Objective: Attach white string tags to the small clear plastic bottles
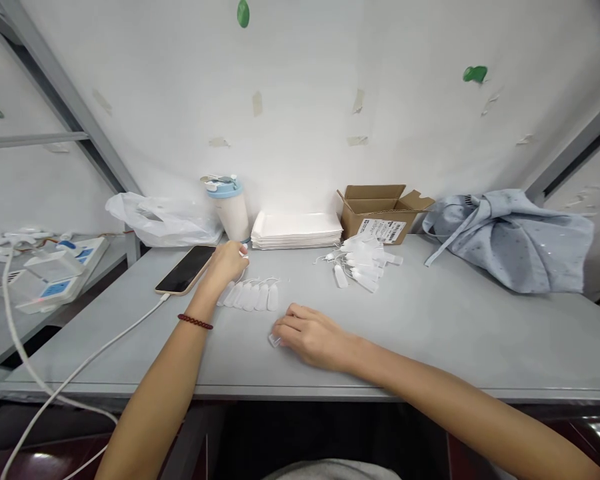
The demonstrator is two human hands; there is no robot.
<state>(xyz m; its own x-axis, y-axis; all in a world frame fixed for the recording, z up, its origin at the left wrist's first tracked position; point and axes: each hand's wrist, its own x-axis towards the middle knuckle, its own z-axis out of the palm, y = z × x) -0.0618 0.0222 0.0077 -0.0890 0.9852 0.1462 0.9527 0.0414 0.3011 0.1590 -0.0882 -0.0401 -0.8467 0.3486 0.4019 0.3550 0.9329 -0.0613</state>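
Note:
My left hand (227,261) is at the left end of a row of white translucent tags (251,296), its fingers closed on a small white piece (244,252) that I cannot make out. Below and right of the row, my right hand (300,333) rests low over the table with its fingers closed on a small clear piece (275,340). Several more white tags with thin strings (365,261) lie in a loose pile in front of the cardboard box.
A phone (186,269) with a white cable (125,330) lies at the left. Along the back stand a plastic bag (170,219), a cup (233,213), stacked white sheets (297,230), an open cardboard box (375,212) and a grey-blue cloth (515,240).

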